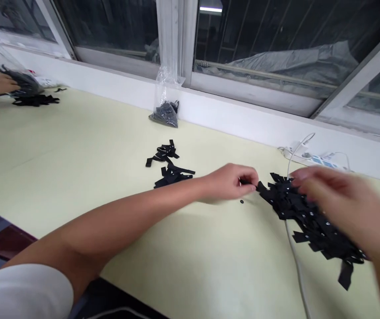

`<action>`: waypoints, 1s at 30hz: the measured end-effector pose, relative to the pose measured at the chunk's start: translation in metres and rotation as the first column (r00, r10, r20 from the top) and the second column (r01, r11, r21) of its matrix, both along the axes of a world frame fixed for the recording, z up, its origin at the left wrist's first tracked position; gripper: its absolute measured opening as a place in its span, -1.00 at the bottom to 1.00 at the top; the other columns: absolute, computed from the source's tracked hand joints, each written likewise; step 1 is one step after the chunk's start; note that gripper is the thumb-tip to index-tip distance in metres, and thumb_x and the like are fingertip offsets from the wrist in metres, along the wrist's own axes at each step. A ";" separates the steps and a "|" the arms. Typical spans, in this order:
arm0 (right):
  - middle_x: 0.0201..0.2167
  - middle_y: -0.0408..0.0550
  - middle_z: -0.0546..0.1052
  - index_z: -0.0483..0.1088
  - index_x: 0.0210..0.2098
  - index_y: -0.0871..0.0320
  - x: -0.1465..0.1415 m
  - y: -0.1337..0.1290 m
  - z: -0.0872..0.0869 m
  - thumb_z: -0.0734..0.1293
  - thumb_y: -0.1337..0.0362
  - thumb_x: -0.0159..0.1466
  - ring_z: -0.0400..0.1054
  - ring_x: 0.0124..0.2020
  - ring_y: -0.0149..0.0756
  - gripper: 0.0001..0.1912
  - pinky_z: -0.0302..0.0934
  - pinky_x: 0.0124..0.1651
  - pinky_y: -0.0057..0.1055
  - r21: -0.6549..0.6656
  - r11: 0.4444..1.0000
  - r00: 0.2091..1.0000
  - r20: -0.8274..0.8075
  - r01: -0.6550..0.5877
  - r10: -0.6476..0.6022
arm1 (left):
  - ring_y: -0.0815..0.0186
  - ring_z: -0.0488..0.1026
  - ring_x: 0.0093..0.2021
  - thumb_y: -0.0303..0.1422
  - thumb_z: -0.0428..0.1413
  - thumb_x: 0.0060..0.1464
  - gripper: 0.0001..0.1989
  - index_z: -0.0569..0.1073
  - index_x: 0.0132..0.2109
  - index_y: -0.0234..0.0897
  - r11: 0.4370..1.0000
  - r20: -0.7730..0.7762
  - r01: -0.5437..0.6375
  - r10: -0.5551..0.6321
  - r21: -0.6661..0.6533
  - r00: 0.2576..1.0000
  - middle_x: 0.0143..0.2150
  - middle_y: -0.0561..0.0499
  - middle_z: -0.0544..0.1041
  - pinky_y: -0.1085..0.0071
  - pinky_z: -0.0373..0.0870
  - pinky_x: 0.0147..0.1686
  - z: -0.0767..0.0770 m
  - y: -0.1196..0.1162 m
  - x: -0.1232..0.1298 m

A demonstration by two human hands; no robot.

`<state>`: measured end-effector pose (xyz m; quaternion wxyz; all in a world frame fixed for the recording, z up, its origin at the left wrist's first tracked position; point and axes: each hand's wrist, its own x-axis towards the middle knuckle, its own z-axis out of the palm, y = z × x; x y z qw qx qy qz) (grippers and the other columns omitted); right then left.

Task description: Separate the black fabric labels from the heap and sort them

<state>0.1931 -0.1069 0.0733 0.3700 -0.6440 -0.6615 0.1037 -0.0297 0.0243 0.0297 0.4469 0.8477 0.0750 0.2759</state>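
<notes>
The left hand (230, 180) is curled nearly closed, thumb and forefinger apparently pinching a black strip (247, 181). The right hand (339, 201), blurred, hangs over the heap of black strips (304, 210) near 4 o'clock from the left hand; whether it grips anything, I cannot tell. A light fingertip pinch on one end would probably free single pieces cleanly, without snagging the pale cable (297, 266) running beneath. The strips look like flat, matt cloth, short, straight-edged, dotted with pale specks. A small black disc (242, 201) lies at 5 o'clock from the left hand on the smooth, pale-yellow tabletop (210, 248).
</notes>
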 end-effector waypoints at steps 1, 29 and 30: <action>-0.32 -0.03 0.63 0.57 -0.21 -0.06 -0.008 0.004 -0.012 0.32 -0.02 0.33 0.49 -0.37 -0.07 -0.74 0.40 -0.37 -0.18 -0.040 0.999 0.999 0.031 0.013 -0.011 | 0.36 0.40 -0.25 -0.40 0.12 0.19 -0.95 0.42 -0.24 -0.30 0.993 0.061 -0.053 0.059 -0.106 0.996 -0.27 0.00 0.47 0.37 0.34 -0.21 0.000 0.010 -0.001; -0.30 -0.02 0.47 0.38 -0.29 0.11 -0.058 0.019 -0.070 0.25 0.32 0.40 0.39 -0.23 -0.14 -0.88 0.25 -0.17 -0.26 -0.186 0.982 0.938 0.333 -0.038 0.099 | 0.36 0.42 -0.23 -0.38 0.13 0.17 -0.93 0.46 -0.25 -0.29 0.948 0.111 -0.296 0.309 -0.121 0.945 -0.26 0.03 0.52 0.39 0.34 -0.21 -0.005 0.004 0.013; -0.31 -0.02 0.47 0.37 -0.31 0.11 -0.059 0.019 -0.071 0.25 0.32 0.40 0.39 -0.24 -0.14 -0.87 0.25 -0.18 -0.26 -0.180 0.983 0.934 0.345 -0.027 0.089 | 0.36 0.42 -0.23 -0.38 0.13 0.17 -0.94 0.47 -0.26 -0.29 0.948 0.106 -0.295 0.307 -0.117 0.946 -0.26 0.02 0.53 0.39 0.34 -0.22 -0.005 0.003 0.013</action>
